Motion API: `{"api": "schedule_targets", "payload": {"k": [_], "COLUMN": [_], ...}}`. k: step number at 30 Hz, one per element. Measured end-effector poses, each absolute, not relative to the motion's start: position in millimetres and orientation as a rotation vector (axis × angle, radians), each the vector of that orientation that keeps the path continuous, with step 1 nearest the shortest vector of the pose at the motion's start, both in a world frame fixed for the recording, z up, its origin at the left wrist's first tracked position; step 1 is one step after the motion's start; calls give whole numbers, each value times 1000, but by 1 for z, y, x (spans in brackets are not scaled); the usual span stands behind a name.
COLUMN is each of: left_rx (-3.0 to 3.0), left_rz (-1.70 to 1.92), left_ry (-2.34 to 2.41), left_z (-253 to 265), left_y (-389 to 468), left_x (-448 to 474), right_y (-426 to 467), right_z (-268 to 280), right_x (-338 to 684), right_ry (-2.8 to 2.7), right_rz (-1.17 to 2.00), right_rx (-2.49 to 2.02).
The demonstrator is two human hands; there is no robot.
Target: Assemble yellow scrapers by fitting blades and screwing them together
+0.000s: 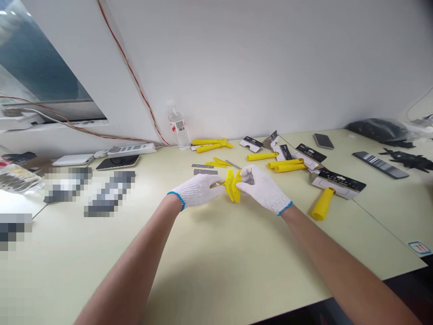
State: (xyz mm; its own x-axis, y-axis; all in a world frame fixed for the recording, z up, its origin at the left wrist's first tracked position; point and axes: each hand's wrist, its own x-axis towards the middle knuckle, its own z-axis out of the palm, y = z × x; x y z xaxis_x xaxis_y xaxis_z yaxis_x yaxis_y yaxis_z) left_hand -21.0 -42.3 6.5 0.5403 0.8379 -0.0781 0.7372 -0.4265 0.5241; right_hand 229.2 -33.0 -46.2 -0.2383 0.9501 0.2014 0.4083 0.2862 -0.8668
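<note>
My left hand (201, 189), in a white knit glove with a blue cuff, grips a yellow plastic scraper head (229, 186) in front of me. Against it, my right hand (262, 186), gloved the same way, pinches a second yellow plastic piece (237, 188) of similar shape. The two pieces are side by side above the table, close together; whether they touch is unclear. Just beyond my hands lie flat grey blades (203, 166) and more small yellow plastic pieces (218, 162). My left fingertips are partly hidden by the glove.
Yellow handles (323, 205) and black-and-white cards (340, 183) lie to the right. A water bottle (179, 126) stands by the wall, near a yellow handle pair (209, 145). Phones (118, 162), a power strip (133, 149), a long grey strip (380, 164) and black plastic bags (379, 128) line the sides.
</note>
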Motion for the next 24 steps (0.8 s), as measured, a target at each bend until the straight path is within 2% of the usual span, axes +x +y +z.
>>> {"api": "schedule_targets", "payload": {"k": [10, 21, 24], "left_rx": [2256, 2256, 2216], "left_rz": [238, 236, 243], "left_ry": [1303, 1307, 1319], "left_z": [6, 10, 12], "left_y": [-45, -48, -44], "left_x": [-16, -11, -21], "right_y": [-39, -35, -31], "right_z": [-44, -44, -45], "right_x": [226, 238, 239], "right_ry": [-1848, -1835, -1813], "right_rz": [807, 803, 817], "right_rx": [-1285, -1052, -1171]}}
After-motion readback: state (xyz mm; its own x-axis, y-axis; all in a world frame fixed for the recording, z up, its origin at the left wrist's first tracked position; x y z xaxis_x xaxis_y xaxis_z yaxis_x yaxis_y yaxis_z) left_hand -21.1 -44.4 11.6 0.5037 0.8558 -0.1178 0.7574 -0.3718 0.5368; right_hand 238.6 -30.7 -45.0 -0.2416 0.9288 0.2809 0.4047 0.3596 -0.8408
